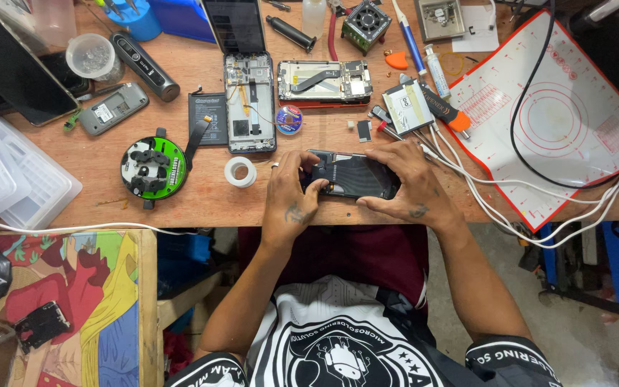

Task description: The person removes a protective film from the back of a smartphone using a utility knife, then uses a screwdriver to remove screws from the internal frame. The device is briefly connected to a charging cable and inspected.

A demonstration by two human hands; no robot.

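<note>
Fingers: While both thumbs pressed on the dark phone (pixel 350 175), the other fingers curled round its ends, pinching it from left and right; none were spread.
Left hand (pixel 289 192): gripped the phone's left end, thumb bent onto its face, a ring on one finger.
Right hand (pixel 413 188): clasped the right end, fingertips along the far edge.
Phone: lay flat at centre frame, near the front edge of the wooden bench (pixel 202 193), long side across.
Near left: a tape roll (pixel 239 171) sat just beside the left hand; a green round fixture (pixel 154 168) further left.
Above: an opened phone (pixel 249 100) showing its insides, a bare phone frame (pixel 325 80) to its right.
Right: white cables (pixel 531 188) ran past the right wrist toward a red-edged work mat (pixel 560 107).
Risk, judged: uneven thumb pressure could crack or flex the panel; a slip could push the phone off the nearby bench edge; the wrist could snag the cables and drag tools.
</note>
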